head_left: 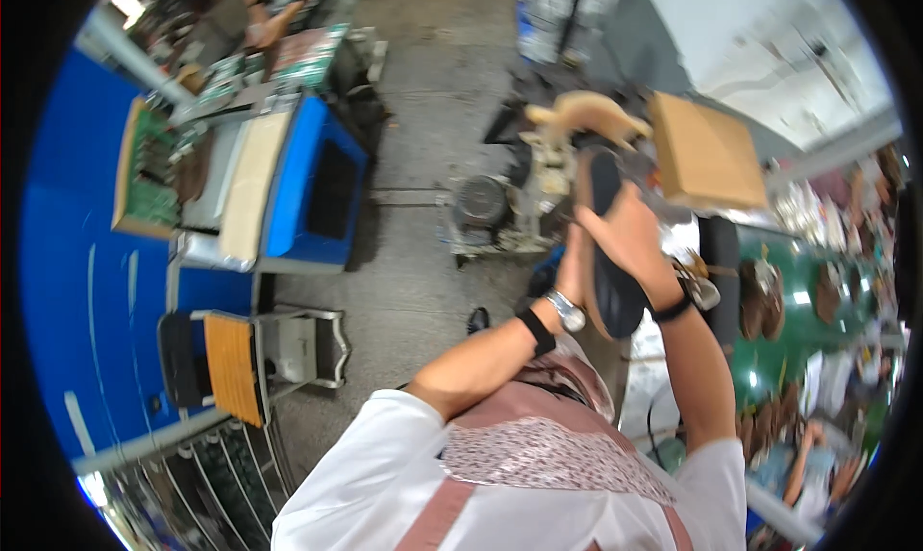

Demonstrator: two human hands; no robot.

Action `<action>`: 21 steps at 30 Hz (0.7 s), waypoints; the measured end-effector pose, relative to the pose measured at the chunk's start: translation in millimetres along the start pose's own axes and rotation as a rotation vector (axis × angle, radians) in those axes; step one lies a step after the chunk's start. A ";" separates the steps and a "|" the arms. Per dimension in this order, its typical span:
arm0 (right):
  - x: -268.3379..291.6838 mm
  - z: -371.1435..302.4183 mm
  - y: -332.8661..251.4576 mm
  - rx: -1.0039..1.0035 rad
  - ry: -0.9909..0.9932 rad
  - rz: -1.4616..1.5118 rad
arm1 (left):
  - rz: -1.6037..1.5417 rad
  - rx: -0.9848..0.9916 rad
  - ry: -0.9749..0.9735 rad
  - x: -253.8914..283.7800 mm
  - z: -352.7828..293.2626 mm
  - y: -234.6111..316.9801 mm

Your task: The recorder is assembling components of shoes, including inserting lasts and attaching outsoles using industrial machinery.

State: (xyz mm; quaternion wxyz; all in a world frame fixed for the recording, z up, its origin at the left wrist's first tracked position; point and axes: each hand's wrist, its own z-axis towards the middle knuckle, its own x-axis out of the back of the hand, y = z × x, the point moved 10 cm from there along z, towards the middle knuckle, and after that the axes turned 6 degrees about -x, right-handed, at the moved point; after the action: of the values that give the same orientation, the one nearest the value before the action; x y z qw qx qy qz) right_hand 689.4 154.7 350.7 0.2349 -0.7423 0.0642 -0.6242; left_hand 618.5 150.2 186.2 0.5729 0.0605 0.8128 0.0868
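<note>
Both my hands hold a shoe [616,296], its dark sole turned up toward me and a brown edge showing along its left side. My left hand [571,263] grips the shoe's left side, with most of its fingers hidden behind the shoe. Across the middle of the sole lies my right hand [630,232], its fingers bent round the shoe and slightly blurred. Just beyond the shoe stands a machine with a curved beige part [588,114] and a round dark motor [481,201] at its left.
A cardboard box [709,154] sits right of the machine. Brown shoes [760,301] stand on a green surface [806,291] at the right. At left are a wooden-seated chair [231,366] and a blue workstation [296,187]. Another person's hands [273,30] show at the far left.
</note>
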 end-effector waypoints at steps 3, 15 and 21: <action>-1.6 -25.9 19.3 0.075 0.096 0.052 | 0.160 0.138 0.002 13.7 -30.1 -18.1; 7.0 -42.0 5.4 0.190 0.094 0.176 | -0.022 0.129 -0.139 1.8 -29.7 -9.1; 15.8 -49.5 6.3 0.153 0.240 0.052 | -0.001 -0.098 0.048 9.7 0.1 -7.2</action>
State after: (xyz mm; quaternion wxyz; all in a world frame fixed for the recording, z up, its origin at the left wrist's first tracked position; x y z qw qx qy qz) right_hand 646.6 129.7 367.6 0.2974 -0.6405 0.0632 -0.7052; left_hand 615.3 145.1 175.7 0.5556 0.0296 0.8210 0.1277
